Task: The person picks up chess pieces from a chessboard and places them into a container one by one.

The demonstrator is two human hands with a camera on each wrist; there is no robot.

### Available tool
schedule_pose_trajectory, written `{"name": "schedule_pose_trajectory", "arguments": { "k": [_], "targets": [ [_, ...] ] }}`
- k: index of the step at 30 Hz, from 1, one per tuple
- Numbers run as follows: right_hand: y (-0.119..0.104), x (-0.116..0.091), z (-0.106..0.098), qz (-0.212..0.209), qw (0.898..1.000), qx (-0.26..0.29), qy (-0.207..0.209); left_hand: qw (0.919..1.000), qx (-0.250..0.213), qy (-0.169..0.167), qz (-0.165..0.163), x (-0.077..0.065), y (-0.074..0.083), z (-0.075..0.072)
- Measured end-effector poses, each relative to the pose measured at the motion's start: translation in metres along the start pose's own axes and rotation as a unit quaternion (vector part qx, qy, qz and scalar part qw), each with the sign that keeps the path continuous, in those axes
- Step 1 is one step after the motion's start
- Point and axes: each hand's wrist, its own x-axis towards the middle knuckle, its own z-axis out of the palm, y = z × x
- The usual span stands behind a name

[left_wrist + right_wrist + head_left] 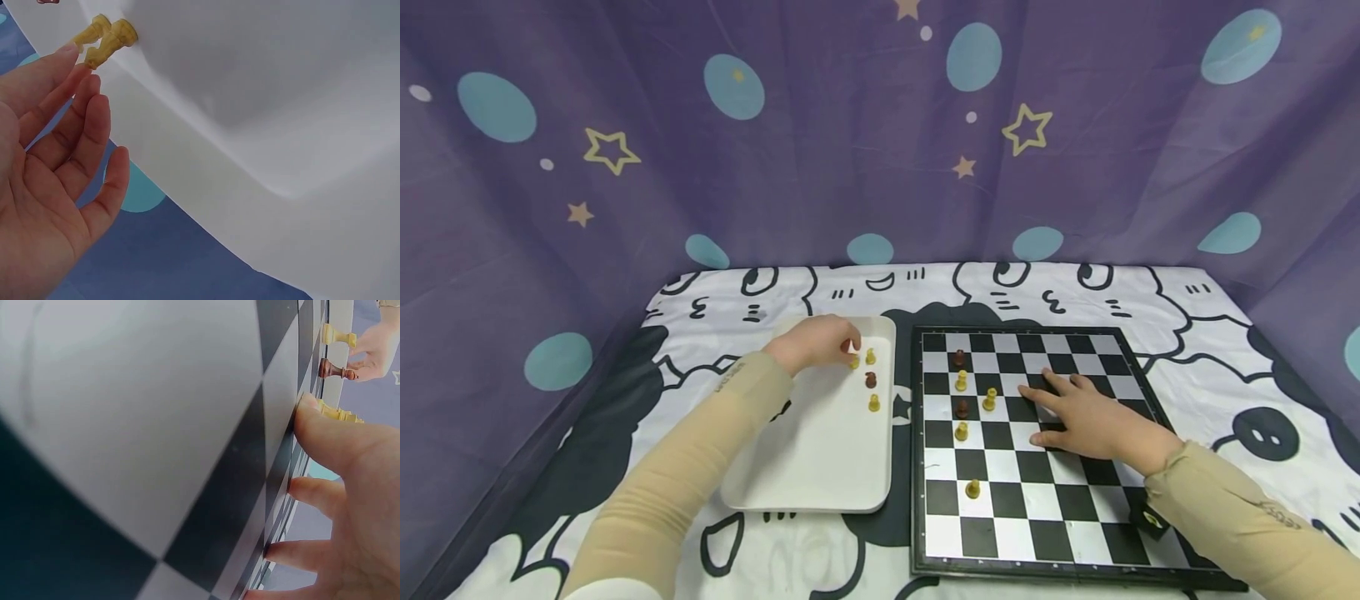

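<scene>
"Tray [805, 467] first: what within it, by the left hand [816, 342]?"

"Yellow chess piece [854, 362], in the far right part, pinched at its head between thumb and forefinger. Other fingers loosely bent, apart from it."

"Lifted, or standing?"

"Hard to tell. Base close to the white surface in the left wrist view."

"Neighbours?"

"Second yellow piece [870, 356] just beside, to the right. Then, toward the near side, a brown piece [870, 380] and a third yellow piece [874, 403], all three lined up near the right wall."

"And the right hand [1086, 417]?"

"Over the chessboard [1086, 542], fingers spread apart, tips resting on the squares, right of the pieces there."

"Which pieces, and where?"

"Five in the second column from the left: far brown piece [958, 358], then yellow [961, 381], brown [962, 408], yellow [961, 431], and after a gap another yellow [973, 489]. One more yellow [990, 399] in the third column. All upright."

"Surroundings?"

"Tray and board side by side on black-and-white cloth [797, 571], purple curtain [850, 167] with stars and blue ovals behind. Tan sleeves [700, 450] on both arms."
</scene>
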Motion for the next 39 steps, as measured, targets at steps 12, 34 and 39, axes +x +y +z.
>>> {"name": "schedule_pose_trajectory", "arguments": {
  "k": [12,34,39],
  "targets": [
    [-0.001,0.0,0.001,-0.009,1.0,-0.009,0.008,0.9998,0.004,0.009,0.015,0.0,0.006,-0.002],
    [0.0,0.001,0.001,-0.004,1.0,-0.009,0.001,0.9987,0.018,0.02,0.044,0.003,0.03,-0.008],
    [0.0,0.001,0.001,-0.005,1.0,-0.005,0.001,0.9977,0.03,0.026,0.056,0.005,0.033,-0.009]
  ]
}}
